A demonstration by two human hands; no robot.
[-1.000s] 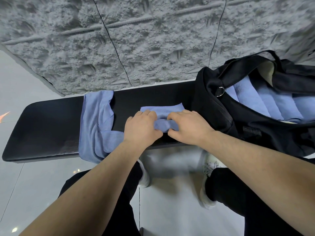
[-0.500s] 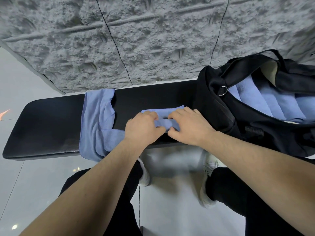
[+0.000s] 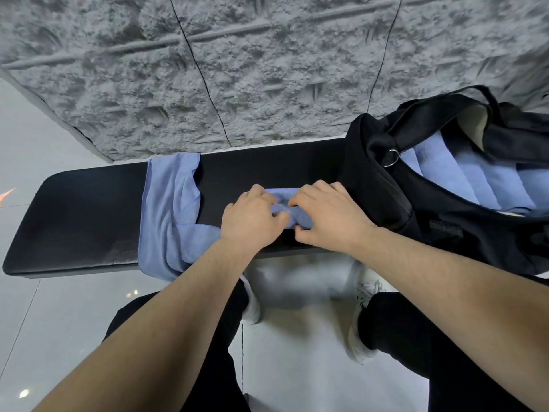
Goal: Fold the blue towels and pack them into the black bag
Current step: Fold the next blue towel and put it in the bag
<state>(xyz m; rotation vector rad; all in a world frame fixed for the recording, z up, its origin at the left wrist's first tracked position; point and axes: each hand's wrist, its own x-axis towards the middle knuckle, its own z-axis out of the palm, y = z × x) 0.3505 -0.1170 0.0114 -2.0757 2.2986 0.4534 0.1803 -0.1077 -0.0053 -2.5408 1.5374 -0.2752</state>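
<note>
A small folded blue towel point(image 3: 289, 211) lies on the black bench point(image 3: 83, 221), mostly hidden under both hands. My left hand point(image 3: 252, 220) grips its left part with curled fingers. My right hand point(image 3: 326, 217) grips its right part, thumb tucked under the near edge. A second blue towel point(image 3: 169, 212) lies loose and unfolded across the bench to the left. The open black bag point(image 3: 386, 185) stands on the bench at the right, with several rolled blue towels point(image 3: 475, 179) packed side by side inside.
A rough grey stone wall point(image 3: 237, 69) rises right behind the bench. Pale glossy floor tiles point(image 3: 35, 322) lie in front, where my legs in black trousers and white shoes point(image 3: 362, 298) stand.
Both hands have closed in on the small towel and bunched it tighter; less of its far flap shows than a second ago.
</note>
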